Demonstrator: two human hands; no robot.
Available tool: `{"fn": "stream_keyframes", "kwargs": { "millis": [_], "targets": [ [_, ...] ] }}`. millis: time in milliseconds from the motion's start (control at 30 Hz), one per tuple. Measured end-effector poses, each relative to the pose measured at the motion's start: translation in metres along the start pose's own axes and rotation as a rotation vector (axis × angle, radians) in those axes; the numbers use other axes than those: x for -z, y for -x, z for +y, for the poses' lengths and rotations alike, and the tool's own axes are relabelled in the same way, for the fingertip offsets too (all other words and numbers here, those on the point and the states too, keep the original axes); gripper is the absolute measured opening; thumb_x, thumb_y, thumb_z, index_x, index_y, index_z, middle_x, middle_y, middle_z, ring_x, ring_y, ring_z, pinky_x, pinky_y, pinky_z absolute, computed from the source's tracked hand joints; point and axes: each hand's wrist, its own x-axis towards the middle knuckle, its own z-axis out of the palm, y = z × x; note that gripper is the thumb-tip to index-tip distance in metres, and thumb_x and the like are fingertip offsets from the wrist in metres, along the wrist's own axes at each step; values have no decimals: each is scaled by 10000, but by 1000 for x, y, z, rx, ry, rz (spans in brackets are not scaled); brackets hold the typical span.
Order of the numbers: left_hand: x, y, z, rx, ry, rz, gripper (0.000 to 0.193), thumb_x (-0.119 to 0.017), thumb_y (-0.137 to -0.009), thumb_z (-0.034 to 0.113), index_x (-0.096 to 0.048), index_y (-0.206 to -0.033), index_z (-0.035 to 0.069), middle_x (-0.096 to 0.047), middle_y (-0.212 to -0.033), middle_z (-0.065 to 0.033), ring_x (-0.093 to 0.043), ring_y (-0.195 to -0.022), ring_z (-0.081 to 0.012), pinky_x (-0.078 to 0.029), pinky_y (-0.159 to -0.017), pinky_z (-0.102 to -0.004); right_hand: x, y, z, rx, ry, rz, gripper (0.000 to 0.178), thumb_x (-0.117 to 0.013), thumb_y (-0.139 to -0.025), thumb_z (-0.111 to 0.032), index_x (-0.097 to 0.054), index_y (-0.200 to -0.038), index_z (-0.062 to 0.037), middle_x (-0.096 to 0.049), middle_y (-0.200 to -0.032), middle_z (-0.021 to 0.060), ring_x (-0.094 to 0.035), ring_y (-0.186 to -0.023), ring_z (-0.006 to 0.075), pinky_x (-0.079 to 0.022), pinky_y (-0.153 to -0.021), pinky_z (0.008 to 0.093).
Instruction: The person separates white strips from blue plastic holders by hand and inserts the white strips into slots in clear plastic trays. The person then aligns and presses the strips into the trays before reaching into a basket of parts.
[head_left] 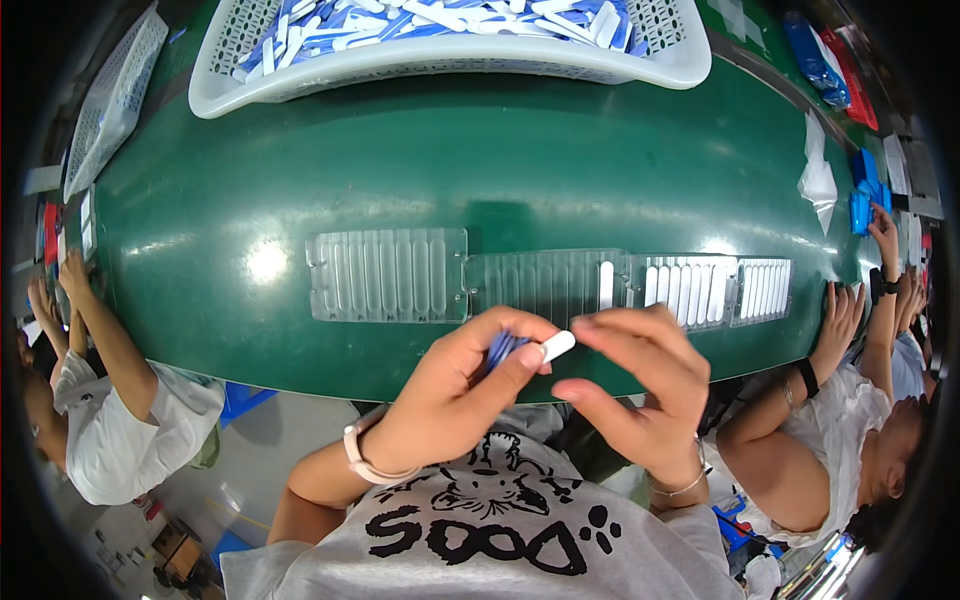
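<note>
My left hand [465,375] is closed around several small, flat, round-ended sticks, blue and white. One white stick [558,346] juts out between its thumb and fingers toward the right. Close to that tip is my right hand [650,380], its thumb and fingers apart with nothing between them. Just beyond my hands lie transparent slotted plastic trays in a row. The left tray [388,275] has no sticks in its slots, and the second tray [535,282] has one white stick [606,285] at its right end. White sticks line the third tray [687,290] and the fourth tray [763,291].
At the far side of the green table [400,160] stands a white perforated basket [450,62] heaped with blue and white sticks. Another white basket [118,100] is at the left. Co-workers sit on both sides, a hand [838,315] resting near the right trays. A white plastic bag [818,180] lies at right.
</note>
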Motion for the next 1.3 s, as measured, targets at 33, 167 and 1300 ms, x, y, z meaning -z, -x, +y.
{"fn": "stream_keyframes", "kwargs": {
  "millis": [33,167,1300],
  "targets": [
    [-3,0,0,-84,-97,7,163,-487,-978,127,-511,-1098,20,-522,-826,-17,-420,-656,-59,-336,-540,-205,-2,0,-1,-65,-187,2,308,-780,-643,1,-694,-936,-37,-660,-970,75,-569,-689,202,-444,-620,294],
    [-1,-1,1,-139,-52,17,216,-451,-993,161,-507,-1146,19,-528,-850,-23,-422,-660,-57,-343,-547,-205,4,0,7,310,-6,109,234,-757,-638,7,-680,-851,-53,-667,-966,35,-548,-700,178,-395,-576,304],
    [6,-1,19,45,167,-119,436,-451,-977,94,-320,-1384,9,-616,-1061,-214,-654,-745,-169,-485,-480,-226,40,-80,19,-123,107,-586,121,-683,-739,-37,-620,-836,-3,-584,-805,104,-571,-686,233,-440,-596,317]
  ]
}}
